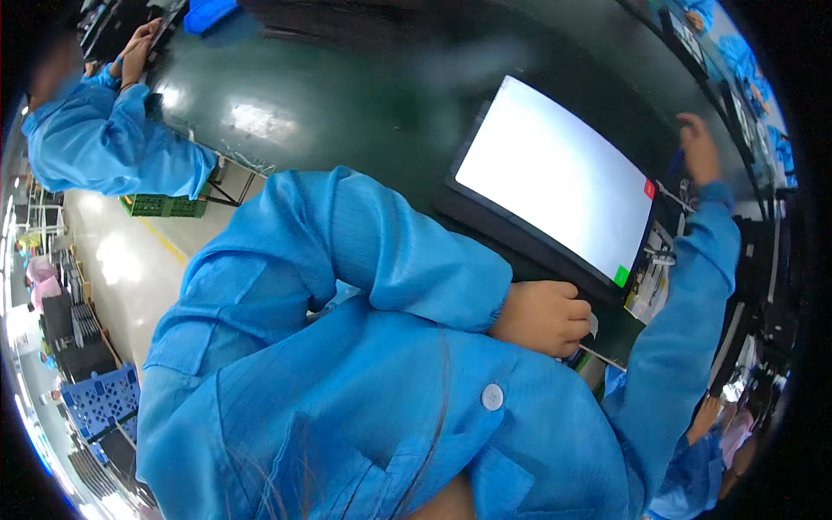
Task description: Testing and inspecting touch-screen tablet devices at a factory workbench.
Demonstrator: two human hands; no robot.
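Two hands in blue sleeves: my left hand [548, 317] sits nearest, fingers folded inward, a pale scrap [594, 326] showing beside them; whether they grip it, I cannot tell. Just beyond lies a lit white display panel [555, 178], tilted across the dark green table [347, 95], one red and one green square along its right end. Near that end is a cluster of small parts [652, 276]. Farther right, my right hand [700, 149] extends past the panel, fingers bent; I cannot tell whether it holds anything. At far left, a co-worker [104, 139] in blue works above a green crate [169, 206].
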